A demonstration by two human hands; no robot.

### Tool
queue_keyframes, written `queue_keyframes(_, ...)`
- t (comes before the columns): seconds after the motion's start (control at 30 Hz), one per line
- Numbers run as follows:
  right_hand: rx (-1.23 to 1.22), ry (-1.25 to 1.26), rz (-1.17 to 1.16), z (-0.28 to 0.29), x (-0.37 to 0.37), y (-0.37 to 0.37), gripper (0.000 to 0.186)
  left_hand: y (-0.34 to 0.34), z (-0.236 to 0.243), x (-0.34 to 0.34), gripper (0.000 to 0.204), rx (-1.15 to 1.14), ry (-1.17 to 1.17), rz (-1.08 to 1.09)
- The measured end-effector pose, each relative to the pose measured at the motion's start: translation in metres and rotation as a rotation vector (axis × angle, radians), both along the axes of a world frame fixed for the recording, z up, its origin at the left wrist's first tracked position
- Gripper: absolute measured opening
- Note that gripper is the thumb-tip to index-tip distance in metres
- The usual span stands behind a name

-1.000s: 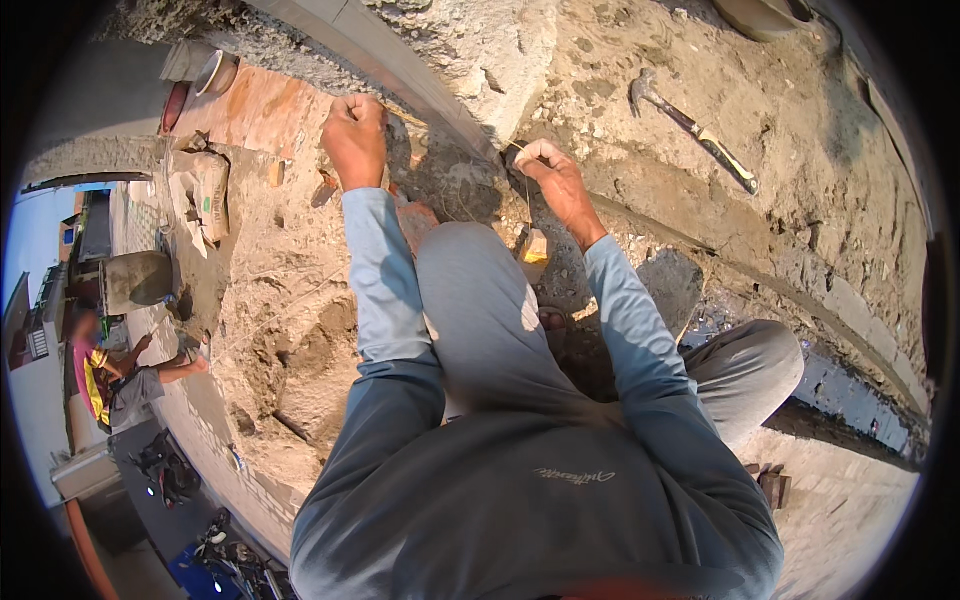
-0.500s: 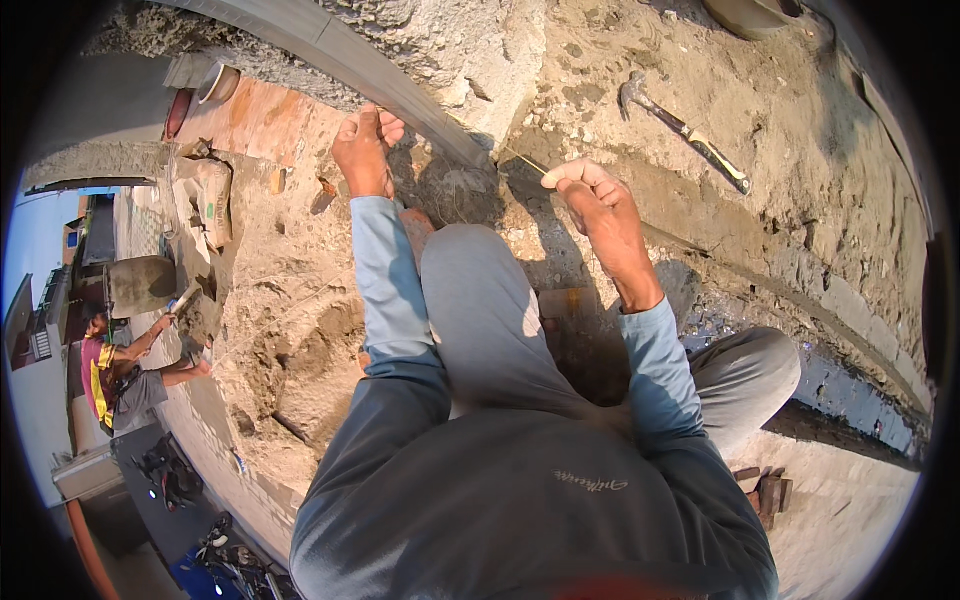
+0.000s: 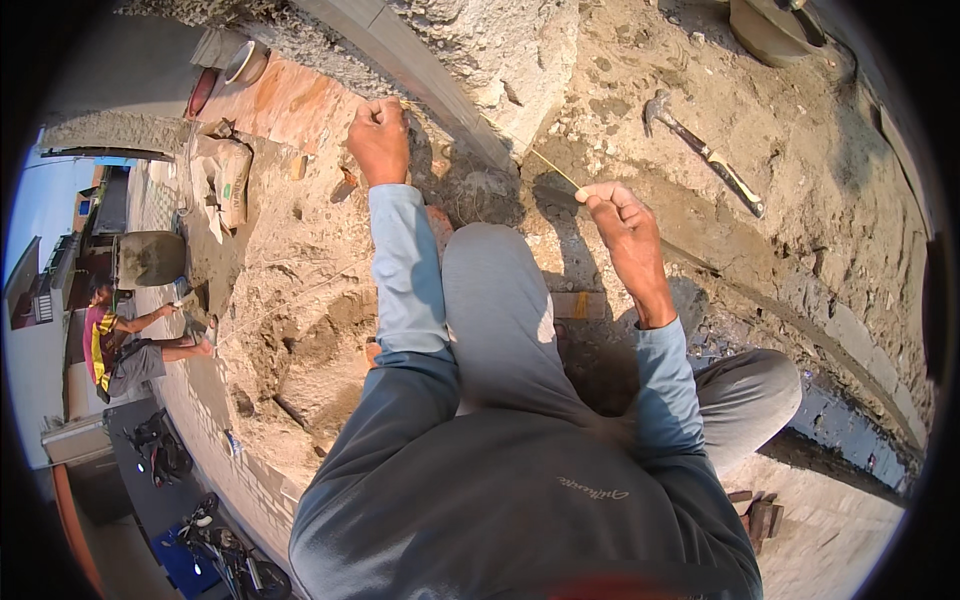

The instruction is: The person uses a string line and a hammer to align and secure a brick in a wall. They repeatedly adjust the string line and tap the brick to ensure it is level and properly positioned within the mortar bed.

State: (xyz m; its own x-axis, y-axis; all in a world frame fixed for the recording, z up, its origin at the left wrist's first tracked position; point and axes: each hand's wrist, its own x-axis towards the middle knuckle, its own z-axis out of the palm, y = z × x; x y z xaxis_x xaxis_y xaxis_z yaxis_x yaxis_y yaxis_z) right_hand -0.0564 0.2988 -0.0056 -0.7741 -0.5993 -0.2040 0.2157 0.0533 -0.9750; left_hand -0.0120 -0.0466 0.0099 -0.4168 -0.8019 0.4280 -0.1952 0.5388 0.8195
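Observation:
A thin yellow string (image 3: pixel 556 169) runs taut from the foot of a long grey metal bar (image 3: pixel 415 75) to my right hand (image 3: pixel 632 240), where thumb and forefinger pinch its end. On the bar's other side my left hand (image 3: pixel 380 142) is closed, its fingertips pinched by the bar's edge. A bit of yellow string shows at those fingertips; the stretch between is hidden behind the bar. The bar slants down against a rough concrete block (image 3: pixel 500 60), its lower end near the ground in front of my knee.
A claw hammer (image 3: pixel 705 155) lies on the sandy ground at right, below a mortar-smeared basin (image 3: pixel 770 32). To the left are a torn sack (image 3: pixel 222 180) and a white bowl (image 3: pixel 246 63). Further left a person (image 3: pixel 125 340) sits by a wheelbarrow (image 3: pixel 150 259). Motorbikes (image 3: pixel 225 555) stand behind.
The view has shifted slightly. My left fist has turned with its fingers curled in more, and my right hand has drawn a little away from the bar, with more string showing.

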Motion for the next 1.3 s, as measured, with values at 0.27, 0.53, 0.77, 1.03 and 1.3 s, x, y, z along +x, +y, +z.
queue_keyframes(0.27, -0.077, 0.002, -0.058, -0.004, 0.005, -0.005, 0.019, -0.001, 0.019, -0.006, 0.016, 0.192, -0.079, -0.046)
queue_keyframes(0.53, -0.059, 0.009, -0.085, -0.022, -0.001, -0.006, 0.018, 0.009, -0.015, -0.005, 0.013, 0.323, -0.025, -0.122)
queue_keyframes(0.77, -0.018, -0.055, -0.089, -0.018, -0.013, 0.009, 0.017, 0.018, -0.012, -0.006, 0.014, 0.637, 0.247, -0.265)
queue_keyframes(1.03, 0.017, -0.087, -0.008, -0.035, -0.016, -0.004, 0.019, 0.011, -0.045, -0.003, 0.009, 0.695, 0.335, -0.278)
queue_keyframes(1.3, 0.224, 0.015, 0.077, -0.032, -0.029, -0.003, 0.02, -0.008, -0.187, 0.065, 0.011, 0.532, -0.094, -0.02)
